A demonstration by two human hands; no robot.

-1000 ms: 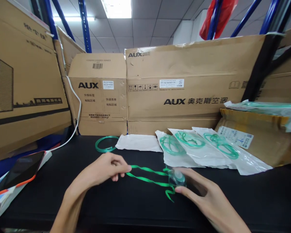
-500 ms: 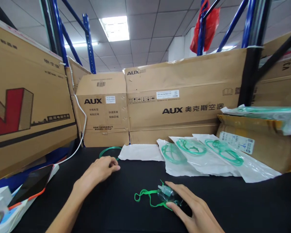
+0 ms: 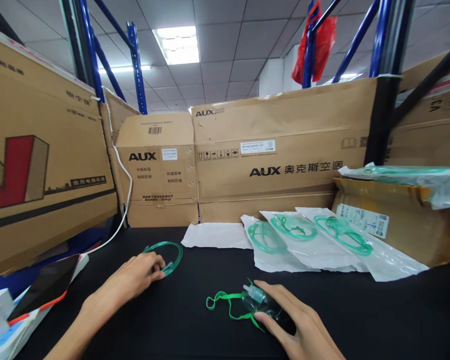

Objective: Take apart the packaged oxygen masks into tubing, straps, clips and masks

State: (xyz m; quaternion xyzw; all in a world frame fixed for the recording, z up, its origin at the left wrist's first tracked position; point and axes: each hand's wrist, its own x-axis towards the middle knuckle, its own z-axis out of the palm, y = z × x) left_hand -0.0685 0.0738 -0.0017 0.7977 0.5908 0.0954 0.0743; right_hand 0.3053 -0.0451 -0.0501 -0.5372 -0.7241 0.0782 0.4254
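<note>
My left hand is closed around one side of a coiled green tube on the left of the black tabletop. Part of the coil is hidden behind the fingers. Nearer to me, my right hand grips a clear oxygen mask between thumb and fingers. A pale connector stands out from the mask, and its green elastic strap trails over the table to the left. The palm side of the mask is covered by the hand.
Several clear-and-white packets of green tubing lie at the back right, beside a cardboard box. A flat white packet rests at the back middle. A phone and a white cable are on the left. Large cartons wall the back.
My left hand has moved left and toward me, and the green tube has come along with it from the back. My right hand stays on the mask.
</note>
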